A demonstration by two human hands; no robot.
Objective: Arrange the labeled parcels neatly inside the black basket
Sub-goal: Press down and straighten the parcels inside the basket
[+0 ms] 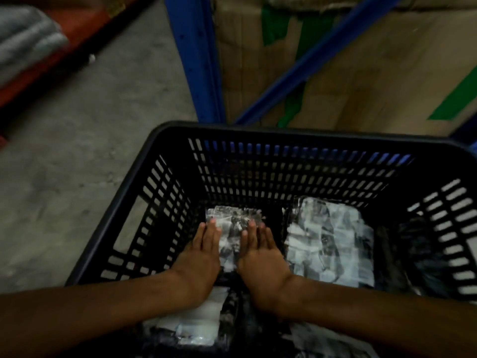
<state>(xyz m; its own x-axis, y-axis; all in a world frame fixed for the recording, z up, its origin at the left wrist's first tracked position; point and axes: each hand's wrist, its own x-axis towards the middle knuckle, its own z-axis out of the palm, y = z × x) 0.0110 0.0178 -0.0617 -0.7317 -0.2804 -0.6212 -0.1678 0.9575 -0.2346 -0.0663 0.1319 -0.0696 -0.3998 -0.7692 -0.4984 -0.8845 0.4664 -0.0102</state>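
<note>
A black slotted basket (pixel 160 192) fills the lower middle of the view. Inside it lie dark parcels with white labels under clear tape. Both my hands rest flat on the left parcel (pixel 231 233), fingers straight and pointing away from me: my left hand (pixel 200 257) on its left side, my right hand (pixel 260 257) on its right side. A second labelled parcel (pixel 333 241) lies beside it on the right. Another labelled parcel (pixel 191 324) lies nearer to me, partly under my left forearm. Further dark parcels along the right wall are hard to make out.
The basket stands on a grey concrete floor (pixel 85 151). Behind it rises a blue rack post (pixel 196 60) with a diagonal brace, and cardboard boxes (pixel 361 73) with green tape. A red shelf with grey bundles (pixel 28 37) is at the far left.
</note>
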